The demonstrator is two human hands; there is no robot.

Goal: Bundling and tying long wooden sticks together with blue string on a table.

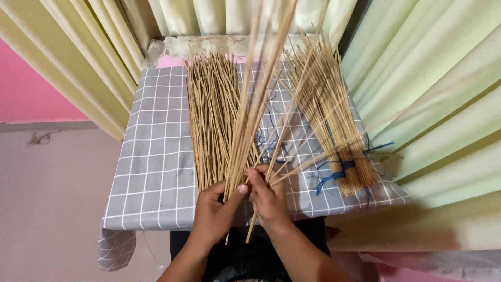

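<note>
Here both the left hand (213, 211) and right hand (269, 198) pinch upright sticks (255, 104).

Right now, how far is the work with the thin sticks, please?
One bundle, tied with blue string, lies finished on the right of the checked cloth. In hand: the left hand grips a fan of sticks while the right hand fingers single sticks. Left: the loose pile on the cloth has no tie.

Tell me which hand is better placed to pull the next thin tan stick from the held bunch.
Probably the right hand: its fingers already pinch single sticks, while the left hand grips the bunch of thin tan sticks.
</note>
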